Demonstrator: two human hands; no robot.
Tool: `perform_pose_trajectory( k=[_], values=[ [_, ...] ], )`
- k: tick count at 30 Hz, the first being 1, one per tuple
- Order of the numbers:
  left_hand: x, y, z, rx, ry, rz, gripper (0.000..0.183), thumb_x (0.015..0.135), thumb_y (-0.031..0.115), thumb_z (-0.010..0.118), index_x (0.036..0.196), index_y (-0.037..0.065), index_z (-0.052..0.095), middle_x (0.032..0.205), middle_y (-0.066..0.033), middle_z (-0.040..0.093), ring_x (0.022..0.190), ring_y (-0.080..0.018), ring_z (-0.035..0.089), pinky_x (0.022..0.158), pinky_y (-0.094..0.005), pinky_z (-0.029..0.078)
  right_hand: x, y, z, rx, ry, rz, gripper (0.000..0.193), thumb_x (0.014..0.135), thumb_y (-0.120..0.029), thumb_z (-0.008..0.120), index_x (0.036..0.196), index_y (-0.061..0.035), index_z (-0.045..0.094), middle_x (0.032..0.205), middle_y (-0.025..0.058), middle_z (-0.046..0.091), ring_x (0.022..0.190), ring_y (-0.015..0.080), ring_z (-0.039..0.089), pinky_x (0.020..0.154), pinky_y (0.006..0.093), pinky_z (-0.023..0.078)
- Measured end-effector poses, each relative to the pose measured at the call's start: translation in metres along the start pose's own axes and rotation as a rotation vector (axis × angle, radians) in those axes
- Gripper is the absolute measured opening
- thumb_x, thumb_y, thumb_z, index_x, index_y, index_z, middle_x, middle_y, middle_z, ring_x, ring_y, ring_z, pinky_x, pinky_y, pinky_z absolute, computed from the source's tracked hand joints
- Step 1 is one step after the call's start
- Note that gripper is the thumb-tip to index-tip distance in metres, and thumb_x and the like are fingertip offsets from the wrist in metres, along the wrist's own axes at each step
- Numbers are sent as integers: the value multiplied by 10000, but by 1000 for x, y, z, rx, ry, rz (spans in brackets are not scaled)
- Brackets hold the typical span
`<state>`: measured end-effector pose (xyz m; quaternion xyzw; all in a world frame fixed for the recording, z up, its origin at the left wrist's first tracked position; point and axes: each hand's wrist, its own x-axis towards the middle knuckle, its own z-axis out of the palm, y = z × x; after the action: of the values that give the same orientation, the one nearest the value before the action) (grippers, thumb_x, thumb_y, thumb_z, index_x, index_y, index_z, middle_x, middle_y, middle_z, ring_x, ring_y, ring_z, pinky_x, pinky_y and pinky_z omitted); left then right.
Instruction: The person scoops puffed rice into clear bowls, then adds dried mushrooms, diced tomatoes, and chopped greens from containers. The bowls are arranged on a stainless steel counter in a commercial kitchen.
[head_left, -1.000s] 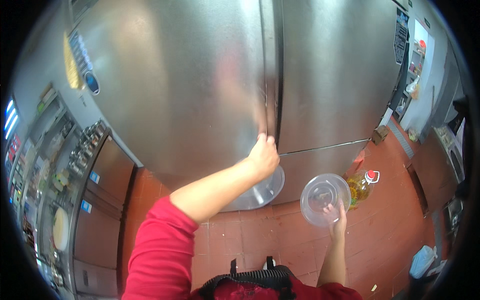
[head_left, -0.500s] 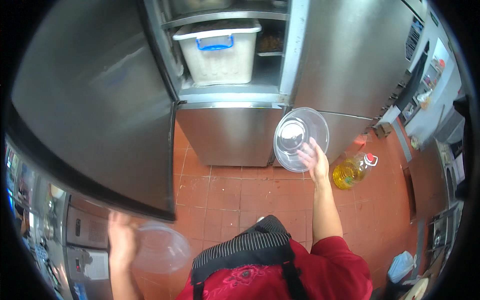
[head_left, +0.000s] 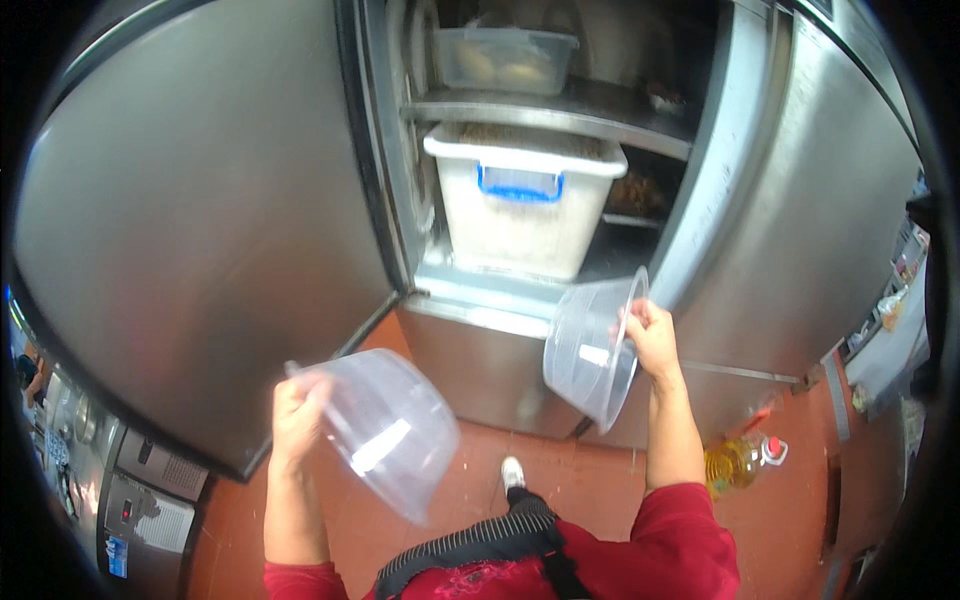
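My left hand (head_left: 300, 415) grips the rim of a clear plastic bowl (head_left: 400, 430), tilted on its side and slightly blurred, in front of the open fridge door. In my right hand (head_left: 650, 340) is a second clear plastic bowl (head_left: 580, 340), also held by its rim and turned sideways, before the lower edge of the fridge opening. Inside the fridge, a white plastic tub (head_left: 520, 225) with a blue handle stands on the lower level, filled with something grainy. On the shelf above sits a translucent container (head_left: 505, 62) with pale rounded pieces in it.
The steel fridge door (head_left: 220, 230) stands wide open on the left. A jug of yellow oil (head_left: 735, 462) with a red cap rests on the red tiled floor (head_left: 480, 470) at the right. Grey appliances (head_left: 150, 510) stand at lower left.
Both bowls have come up and closer to the fridge opening. My right hand, fingers spread beside its bowl before, now grips the rim. More of the fridge's upper shelf shows.
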<state>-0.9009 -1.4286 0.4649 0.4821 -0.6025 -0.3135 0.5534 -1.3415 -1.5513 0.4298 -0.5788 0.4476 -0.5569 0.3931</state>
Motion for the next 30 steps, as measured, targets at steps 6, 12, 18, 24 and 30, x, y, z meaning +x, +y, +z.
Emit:
perform_pose_trajectory(
  k=[6,12,18,24,30],
  values=[
    [195,-17,82,-351,-64,57,303,886,237,510,924,-41,624,884,-78,631,776,-154,584,701,-273,468,117,-10,-28,262,-76,-233,146,825,-80,572,902,26,637,959,127,631,892,179,590,832,337,454],
    [281,-58,114,-592,6,98,560,929,425,374,1123,-77,527,1023,-164,599,868,-219,599,781,-330,484,235,3,0,-198,222,-757,277,872,-207,475,933,29,606,937,126,642,925,245,595,1031,443,267],
    [339,-89,119,-542,119,146,551,944,390,329,1143,-89,516,1162,-180,551,1016,-257,558,900,-355,435,279,-9,7,-485,163,-847,220,838,-222,509,749,-26,552,757,108,642,667,303,600,634,371,451],
    [405,-111,156,-128,227,557,419,924,280,392,933,-63,632,1032,-133,631,1047,-255,541,1033,-405,270,276,-25,3,-724,-16,-759,93,775,-119,510,759,-28,526,806,130,635,630,314,572,616,378,431],
    [466,-157,151,188,313,1003,192,659,174,648,741,4,613,697,-87,588,645,-236,545,620,-354,414,292,1,-1,-699,70,-1123,160,817,-135,507,708,-71,409,740,157,637,521,227,517,559,321,404]
  ],
)
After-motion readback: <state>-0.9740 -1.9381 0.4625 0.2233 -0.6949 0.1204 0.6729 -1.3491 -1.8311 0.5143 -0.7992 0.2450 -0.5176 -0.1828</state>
